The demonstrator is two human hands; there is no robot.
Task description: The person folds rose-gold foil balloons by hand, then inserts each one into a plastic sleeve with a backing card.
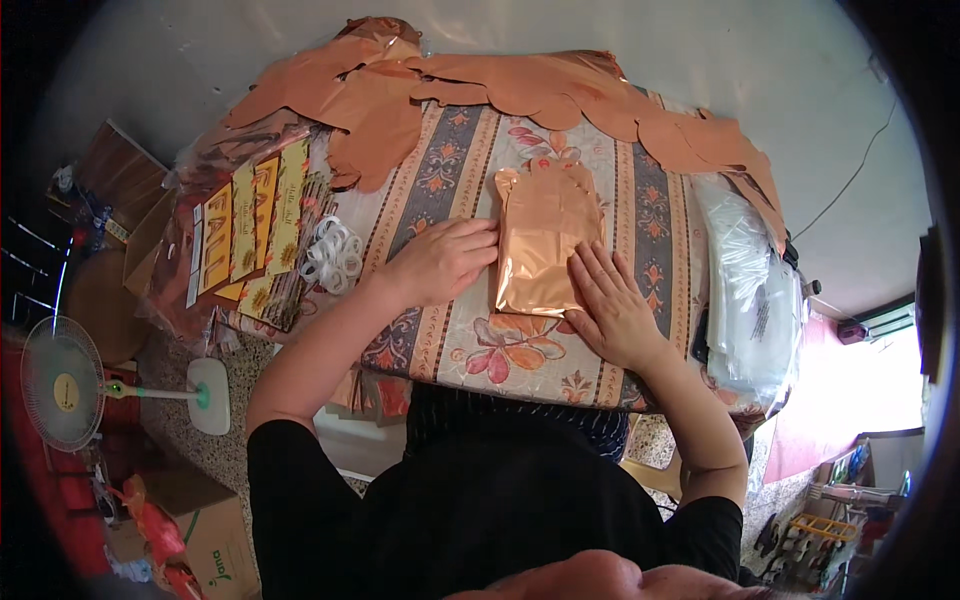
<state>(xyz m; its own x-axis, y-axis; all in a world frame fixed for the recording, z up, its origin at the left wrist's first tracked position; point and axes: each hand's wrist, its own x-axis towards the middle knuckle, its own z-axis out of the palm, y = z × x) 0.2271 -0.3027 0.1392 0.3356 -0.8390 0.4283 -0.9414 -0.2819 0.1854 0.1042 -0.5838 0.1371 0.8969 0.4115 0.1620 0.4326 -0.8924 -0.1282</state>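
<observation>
A folded copper-coloured foil sheet, shiny and creased, lies on the patterned tablecloth in front of me. It looks like a flat foil balloon, though I cannot be sure. My right hand rests flat over its lower right side, fingers stretched and slightly spread. At its left edge is my left hand, palm down on the cloth, fingers together and lightly bent with their tips against the foil. Neither hand grips anything.
Matte copper-coloured flat shapes line the table's far edge. Yellow printed packets and white ribbon coils lie at left. Clear plastic bags are stacked at right. A fan and a cardboard box stand at lower left.
</observation>
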